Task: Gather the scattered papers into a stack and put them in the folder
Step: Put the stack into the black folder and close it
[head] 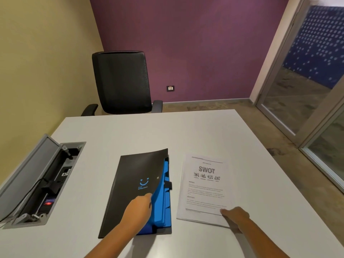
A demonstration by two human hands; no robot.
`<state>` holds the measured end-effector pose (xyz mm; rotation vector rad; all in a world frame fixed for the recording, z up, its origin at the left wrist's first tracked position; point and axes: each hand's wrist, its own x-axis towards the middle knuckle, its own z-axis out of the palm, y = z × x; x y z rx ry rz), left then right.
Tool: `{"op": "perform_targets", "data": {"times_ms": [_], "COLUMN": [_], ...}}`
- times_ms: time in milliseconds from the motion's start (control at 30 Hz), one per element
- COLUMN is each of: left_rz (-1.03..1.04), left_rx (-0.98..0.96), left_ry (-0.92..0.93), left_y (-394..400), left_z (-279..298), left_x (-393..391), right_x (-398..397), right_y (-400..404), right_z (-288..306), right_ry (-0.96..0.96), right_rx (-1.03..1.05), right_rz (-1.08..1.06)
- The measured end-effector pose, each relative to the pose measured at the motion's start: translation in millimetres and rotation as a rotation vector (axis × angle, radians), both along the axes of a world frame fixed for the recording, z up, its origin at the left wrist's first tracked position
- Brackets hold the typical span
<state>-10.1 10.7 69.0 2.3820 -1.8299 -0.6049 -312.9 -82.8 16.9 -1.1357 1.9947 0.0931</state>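
Papers (pixel 203 189), already one squared stack with a SWOT sheet on top, lie flat just right of the folder (pixel 134 190), near the table's front edge. Right hand (pixel 235 216) presses fingers flat on the stack's near right corner, not clamped, likely pinning it for pickup. Left hand (pixel 137 209) pinches the black cover's edge, lifting it to expose blue dividers (pixel 163 198). White table (pixel 130 131); open cable tray (pixel 42 183) far left; black chair (pixel 122 82) beyond; purple wall (pixel 186 43).
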Motion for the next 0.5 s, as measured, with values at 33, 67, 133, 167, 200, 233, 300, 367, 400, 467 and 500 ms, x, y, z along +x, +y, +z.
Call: {"op": "perform_targets", "data": {"times_ms": [33, 67, 133, 167, 200, 233, 300, 367, 400, 467, 500], "left_rz": [0.001, 0.001, 0.001, -0.001, -0.006, -0.015, -0.049, -0.09, -0.098, -0.102, -0.106], "left_rx": [0.0, -0.003, -0.005, -0.003, -0.004, -0.008, 0.006, 0.099, 0.164, 0.287, 0.322], "left_ry": [0.001, 0.0, -0.009, -0.02, -0.045, -0.09, -0.213, -0.311, -0.351, -0.423, -0.458], "left_y": [-0.2, -0.2, 0.1, 0.6, 0.6, 0.6, -1.0, -3.9, -5.1, -4.5, -3.2], "left_z": [0.1, 0.5, 2.2, 2.4, 2.7, 3.4, 6.6, 7.9, 7.8, 8.1, 7.8], "left_x": [0.0, -0.3, -0.9, -1.0, -1.1, -1.1, -2.4, -3.9, -4.6, -5.5, -5.2], "right_x": [0.9, 0.8, 0.0, -0.2, -0.7, -1.0, -1.6, -3.5, -5.0, -10.3, -13.9], "right_y": [-1.7, -4.1, -6.4, -4.6, -2.2, 0.4, 5.1, 10.7, 12.5, 14.0, 13.8], "right_z": [0.7, 0.8, 0.2, 1.5, 2.3, 2.1, 2.6, 2.5, 4.6, 8.0, 9.7], "right_ry": [-0.069, -0.166, -0.479, -0.66, -0.806, -0.904, -0.952, -0.945, -0.946, -0.941, -0.933], "right_rx": [0.003, 0.009, 0.077, 0.143, 0.193, 0.225, 0.25, 0.25, 0.244, 0.201, 0.171], "right_rz": [-0.04, -0.097, -0.294, -0.394, -0.466, -0.487, -0.452, -0.426, -0.419, -0.4, -0.396]}}
